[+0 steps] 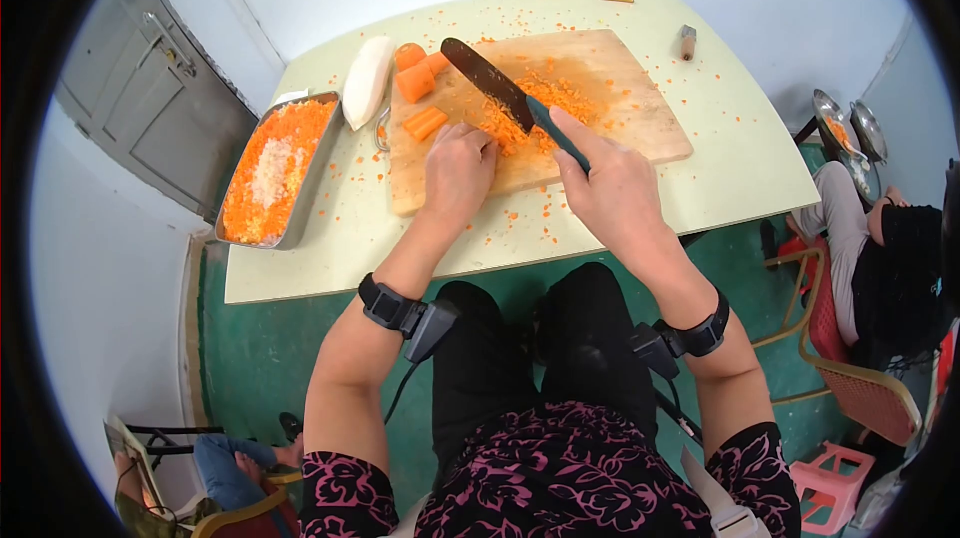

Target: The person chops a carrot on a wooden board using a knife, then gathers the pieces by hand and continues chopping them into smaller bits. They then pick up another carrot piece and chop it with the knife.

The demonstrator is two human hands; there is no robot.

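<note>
My right hand [615, 193] is wrapped round the dark green handle of a kitchen knife [488, 76]. Its dark blade slants up and left over the wooden cutting board [655, 128], above finely chopped carrot [555, 103]. My left hand [460, 173] rests on the board's near side with its fingers curled under; what they hold, if anything, is hidden. Just beyond those fingers lie cut carrot sticks [426, 123]. Larger carrot chunks [415, 83] sit at the board's far left corner.
A metal tray [303, 208] of chopped carrot with a pale heap on top stands at the table's left. Beside it lies a peeled white radish [368, 81]. A small grey-brown object [688, 43] is at the far right. Other people sit on both sides, near a pink stool [832, 486].
</note>
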